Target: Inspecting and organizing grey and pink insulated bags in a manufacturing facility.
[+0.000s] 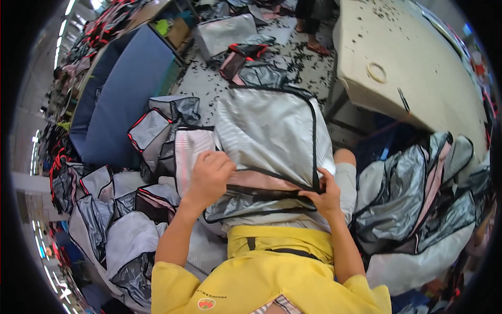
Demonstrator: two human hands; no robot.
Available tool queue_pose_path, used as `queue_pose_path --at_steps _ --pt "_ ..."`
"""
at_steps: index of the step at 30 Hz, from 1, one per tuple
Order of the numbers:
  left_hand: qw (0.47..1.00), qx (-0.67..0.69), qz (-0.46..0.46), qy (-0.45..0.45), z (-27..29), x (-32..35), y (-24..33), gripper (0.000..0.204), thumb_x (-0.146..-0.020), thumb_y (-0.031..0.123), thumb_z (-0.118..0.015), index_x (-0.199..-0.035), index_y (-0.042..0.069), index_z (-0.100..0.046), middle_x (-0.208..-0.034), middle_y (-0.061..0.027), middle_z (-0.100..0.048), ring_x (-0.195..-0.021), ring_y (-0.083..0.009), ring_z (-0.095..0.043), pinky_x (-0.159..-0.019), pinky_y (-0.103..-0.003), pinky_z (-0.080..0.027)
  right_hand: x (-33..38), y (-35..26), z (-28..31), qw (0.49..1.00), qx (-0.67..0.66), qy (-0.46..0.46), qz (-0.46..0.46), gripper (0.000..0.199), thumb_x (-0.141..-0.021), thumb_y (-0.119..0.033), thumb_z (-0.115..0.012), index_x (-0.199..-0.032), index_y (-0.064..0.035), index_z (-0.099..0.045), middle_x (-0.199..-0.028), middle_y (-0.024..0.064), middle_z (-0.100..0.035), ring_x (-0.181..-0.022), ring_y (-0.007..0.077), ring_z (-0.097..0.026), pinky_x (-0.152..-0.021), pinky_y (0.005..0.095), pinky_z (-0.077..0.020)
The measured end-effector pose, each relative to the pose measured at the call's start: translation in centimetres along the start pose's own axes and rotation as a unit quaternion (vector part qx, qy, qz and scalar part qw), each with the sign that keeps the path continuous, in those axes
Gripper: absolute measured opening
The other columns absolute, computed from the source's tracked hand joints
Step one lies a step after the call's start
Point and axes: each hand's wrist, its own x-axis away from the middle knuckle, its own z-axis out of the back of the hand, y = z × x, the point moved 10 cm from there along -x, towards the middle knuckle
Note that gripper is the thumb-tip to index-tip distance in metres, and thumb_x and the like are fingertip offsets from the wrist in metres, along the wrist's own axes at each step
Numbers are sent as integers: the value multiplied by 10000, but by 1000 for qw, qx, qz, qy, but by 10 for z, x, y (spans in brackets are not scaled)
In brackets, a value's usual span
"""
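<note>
Across my lap lies a silver insulated bag (266, 125) with black bound edges and a pink strip along its near side. My right hand (325, 196) pinches the bag's near right corner, thumb and fingers on the black edging. My left hand (212, 175) is closed over the near left part, beside a pale pink panel (191, 149); what its fingers hold is hidden from view. Below the pink strip, a dark gap and a crumpled silver fold show between my hands.
More silver bag pieces heap at my left (133, 235) and right (402, 193). A beige table (408, 57) at the far right carries a tape ring (376, 72) and small snips (403, 99). A blue padded panel (130, 94) stands at left. Black scraps litter the floor; another person's legs (308, 23) show beyond.
</note>
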Motion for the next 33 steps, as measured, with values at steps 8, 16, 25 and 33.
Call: queue_pose_path --at_steps 8,16,25,33 --pt "997 -61 55 9 -13 9 14 112 -806 198 -704 -873 118 -664 -902 -33 -601 -956 -236 -604 -839 -431 -402 5 11 -1 999 27 9 35 940 -650 -424 -1005 -1387 -48 -558 -796 24 -502 -684 177 -466 -630 313 -437" --pt "996 -80 -25 23 -42 37 77 72 -805 219 -655 -831 152 -657 -857 3 -544 -880 -193 -558 -822 -388 -391 -65 -12 24 999 0 41 -31 368 -1056 -164 -616 -1385 0 -584 -1143 66 -626 -1034 170 -584 -917 291 -470" --pt "997 -77 -10 20 -42 47 86 40 -796 207 -662 -798 167 -659 -840 14 -527 -884 -179 -551 -833 -383 -395 -182 -167 -95 914 237 -110 312 857 -731 -251 -915 -1470 -66 -524 -1361 145 -623 -1377 381 -451 -1151 490 -359" --pt "994 5 78 78 -23 68 43 188 -768 131 -658 -944 133 -724 -883 15 -558 -891 -187 -581 -847 -372 -414 -101 -97 -19 968 126 -113 186 187 -877 -45 -677 -1060 -27 -643 -828 217 -618 -725 433 -607 -627 453 -475"
